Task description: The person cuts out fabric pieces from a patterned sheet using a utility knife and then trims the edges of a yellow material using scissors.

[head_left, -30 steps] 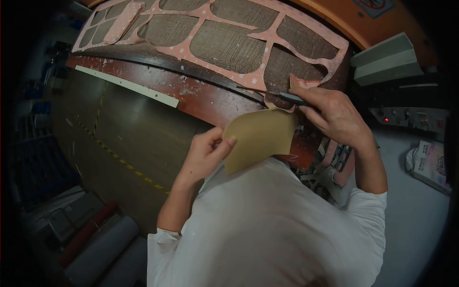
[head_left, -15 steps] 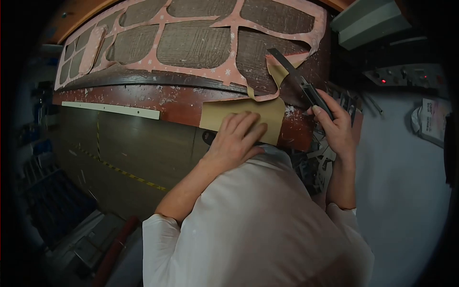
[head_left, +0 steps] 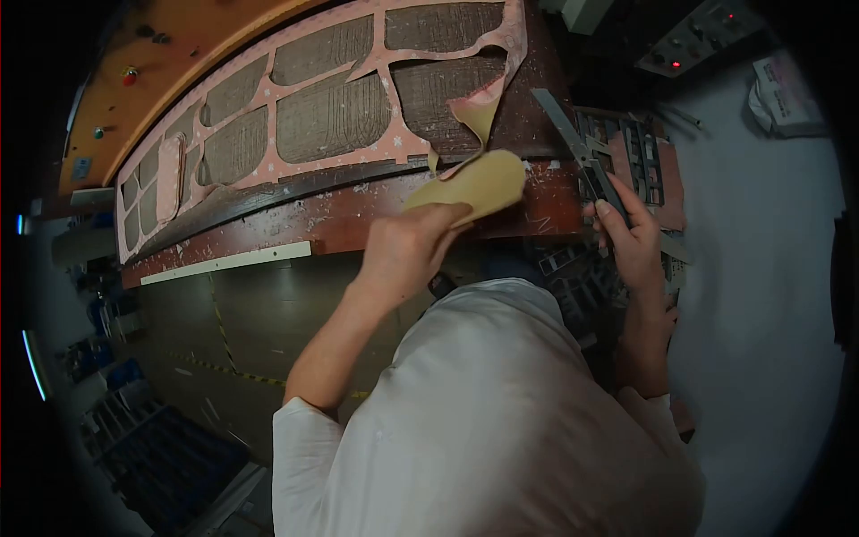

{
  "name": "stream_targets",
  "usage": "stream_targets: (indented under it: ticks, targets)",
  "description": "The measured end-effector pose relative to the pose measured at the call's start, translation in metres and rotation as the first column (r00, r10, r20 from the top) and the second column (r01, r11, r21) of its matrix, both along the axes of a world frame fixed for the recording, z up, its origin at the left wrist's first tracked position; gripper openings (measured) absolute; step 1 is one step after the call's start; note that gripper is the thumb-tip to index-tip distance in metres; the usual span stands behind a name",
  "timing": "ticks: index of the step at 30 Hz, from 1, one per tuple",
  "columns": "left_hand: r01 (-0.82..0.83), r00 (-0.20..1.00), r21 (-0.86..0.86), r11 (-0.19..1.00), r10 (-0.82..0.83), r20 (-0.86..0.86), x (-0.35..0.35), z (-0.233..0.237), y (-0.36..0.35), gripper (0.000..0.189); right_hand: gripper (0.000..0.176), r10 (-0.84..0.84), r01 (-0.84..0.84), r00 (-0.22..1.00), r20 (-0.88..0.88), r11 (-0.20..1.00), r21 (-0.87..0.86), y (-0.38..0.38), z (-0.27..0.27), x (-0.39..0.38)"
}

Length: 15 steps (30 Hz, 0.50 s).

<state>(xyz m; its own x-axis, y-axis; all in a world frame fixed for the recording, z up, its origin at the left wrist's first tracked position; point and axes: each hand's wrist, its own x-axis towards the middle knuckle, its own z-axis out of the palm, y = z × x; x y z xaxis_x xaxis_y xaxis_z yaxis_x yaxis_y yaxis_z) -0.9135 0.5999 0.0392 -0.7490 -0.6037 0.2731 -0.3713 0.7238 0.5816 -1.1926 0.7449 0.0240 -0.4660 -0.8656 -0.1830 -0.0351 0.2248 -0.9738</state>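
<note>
My left hand (head_left: 404, 243) is closed on the near edge of a cut piece of sheet (head_left: 483, 186) with a tan-yellow face and a rounded end, lifted off the table edge. In my right hand (head_left: 631, 231) is a utility knife (head_left: 598, 179), its long blade extended and pointing up and to the left, apart from any material. Beyond both hands lies a pink patterned sheet (head_left: 349, 148) with several rounded openings cut in it. A torn flap (head_left: 479, 116) of that sheet curls up at its right end, showing its tan backing.
The dark red table (head_left: 358, 201) is strewn with small scraps. A stack of pink cut pieces (head_left: 170, 183) rests at the sheet's left part. A pale strip (head_left: 228, 261) runs along the front edge. Dark frame-like parts (head_left: 640, 152) stand at the right.
My left hand has gone from lying over the tan piece to gripping and raising it. The knife is still in my right hand. The view has turned, shifting the table left.
</note>
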Motion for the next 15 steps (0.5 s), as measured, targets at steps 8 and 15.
stream_targets:
  ticks: [8, 15]
  targets:
    - [-0.281, 0.737, 0.576, 0.768, 0.557, -0.383, 0.066, 0.090, -0.120, 0.028, 0.047, 0.005, 0.037, 0.981, 0.192, 0.976, -0.215, -0.019, 0.021, 0.052]
    - [-0.323, 0.806, 0.471, 0.821, 0.500, -0.317, 0.098, 0.088, -0.121, 0.026, 0.042, 0.200, -0.186, 0.979, 0.022, 0.942, -0.280, -0.070, 0.055, 0.100]
